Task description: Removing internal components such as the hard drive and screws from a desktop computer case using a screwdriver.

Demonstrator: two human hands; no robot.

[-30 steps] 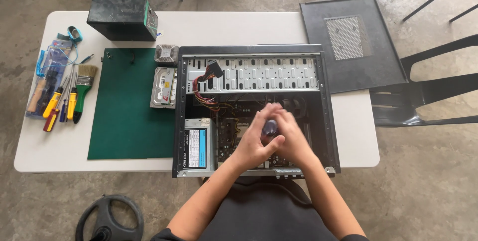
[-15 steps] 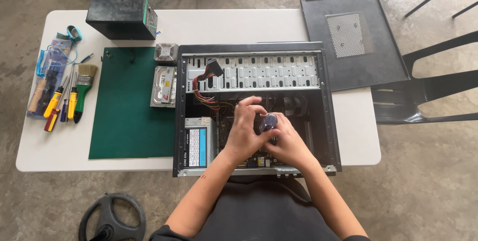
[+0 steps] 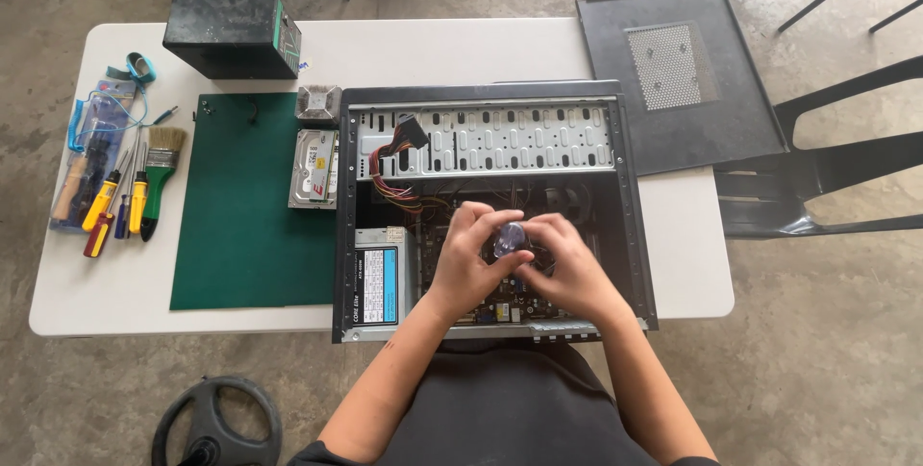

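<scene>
One open computer case [image 3: 486, 110] on a white table [image 3: 433, 48]; inside it, left hand [image 3: 471, 259] and right hand [image 3: 567, 269] both closed around one screwdriver handle [image 3: 510, 238]. One green mat [image 3: 245, 216], one hard drive [image 3: 312, 168] bearing a white rectangular label, one black box [image 3: 231, 36], one brush [image 3: 162, 173].

Left of the hand we see a green mat [image 3: 245, 206], hard drive [image 3: 313, 169], brush [image 3: 162, 173] and screwdrivers [image 3: 111, 204]; beyond, a black box [image 3: 231, 38].
</scene>
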